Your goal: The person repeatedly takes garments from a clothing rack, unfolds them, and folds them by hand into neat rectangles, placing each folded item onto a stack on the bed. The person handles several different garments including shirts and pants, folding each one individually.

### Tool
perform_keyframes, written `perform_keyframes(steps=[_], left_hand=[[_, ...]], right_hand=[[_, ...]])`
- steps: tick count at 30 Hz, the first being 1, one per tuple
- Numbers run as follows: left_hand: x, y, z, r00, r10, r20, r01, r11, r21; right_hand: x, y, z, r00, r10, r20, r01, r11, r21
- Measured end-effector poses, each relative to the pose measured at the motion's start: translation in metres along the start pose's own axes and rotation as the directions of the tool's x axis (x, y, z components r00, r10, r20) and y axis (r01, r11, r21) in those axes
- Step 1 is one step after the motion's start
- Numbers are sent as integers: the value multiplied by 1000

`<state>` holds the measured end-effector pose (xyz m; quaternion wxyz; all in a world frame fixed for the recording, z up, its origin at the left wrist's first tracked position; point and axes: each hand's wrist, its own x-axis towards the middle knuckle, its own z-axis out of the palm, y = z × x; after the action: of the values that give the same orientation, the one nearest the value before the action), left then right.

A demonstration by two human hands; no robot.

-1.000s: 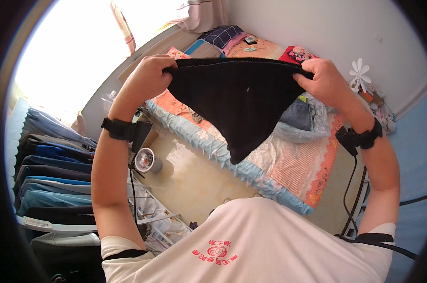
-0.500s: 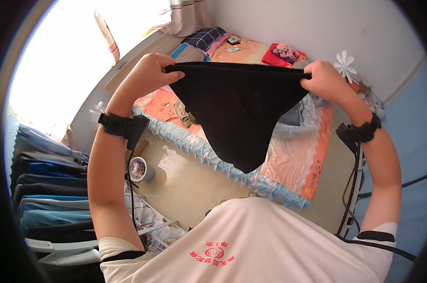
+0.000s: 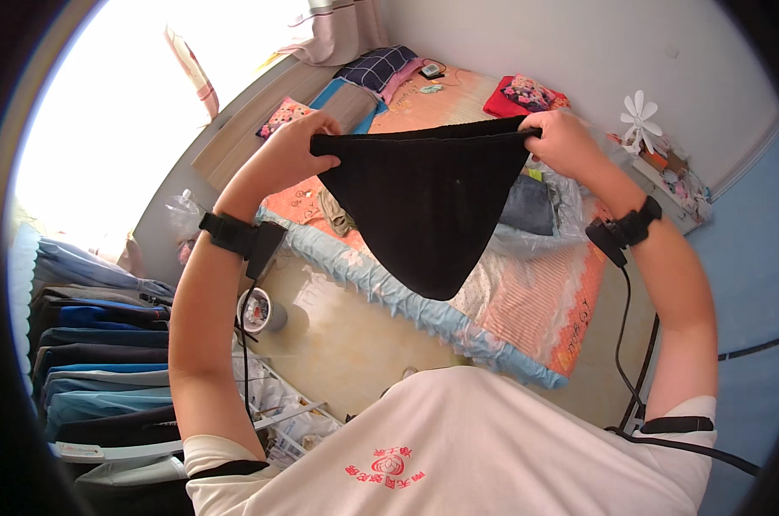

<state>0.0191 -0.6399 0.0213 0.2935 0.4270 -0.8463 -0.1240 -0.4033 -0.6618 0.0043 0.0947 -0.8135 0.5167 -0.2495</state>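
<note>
A black garment (image 3: pixel 428 211) hangs in front of me, stretched by its top edge between my two hands. It narrows downward to a rounded tip, and its far side is mostly hidden, so its exact kind is unclear. My left hand (image 3: pixel 307 150) pinches the left end of that edge between thumb and fingers. At the right end, my right hand (image 3: pixel 561 142) grips the edge in the same way. The top opening shows as a thin dark slit. Behind and below the cloth lies the bed (image 3: pixel 535 314).
On the bed lie a checked pillow (image 3: pixel 376 69), a red folded cloth (image 3: pixel 505 97) and folded jeans (image 3: pixel 529 206) in clear plastic. A waste bin (image 3: pixel 260 311) stands on the floor. Several trousers (image 3: pixel 105 357) hang at the left. A white flower-shaped object (image 3: pixel 640 120) stands at the right wall.
My hands have come closer together, the right one moving left and the left one slightly right and down. The garment's top edge is less stretched, and its lower tip has shifted slightly left and up.
</note>
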Motion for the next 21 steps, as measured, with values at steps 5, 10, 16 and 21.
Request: perform_keyframes(steps=[5, 10, 16, 21], left_hand=[[38, -32, 17, 958, -257, 127, 217, 941, 260], [57, -50, 35, 978, -153, -141, 183, 956, 229], [-4, -34, 69, 940, -282, -189, 298, 953, 57], [-102, -17, 164, 966, -260, -14, 260, 965, 21]], right_hand=[[64, 42, 35, 994, 109, 13, -109, 973, 204], [106, 59, 57, 992, 90, -85, -57, 941, 334], [49, 65, 64, 969, -101, -227, 161, 950, 266], [-70, 94, 113, 975, -214, 55, 194, 948, 252]])
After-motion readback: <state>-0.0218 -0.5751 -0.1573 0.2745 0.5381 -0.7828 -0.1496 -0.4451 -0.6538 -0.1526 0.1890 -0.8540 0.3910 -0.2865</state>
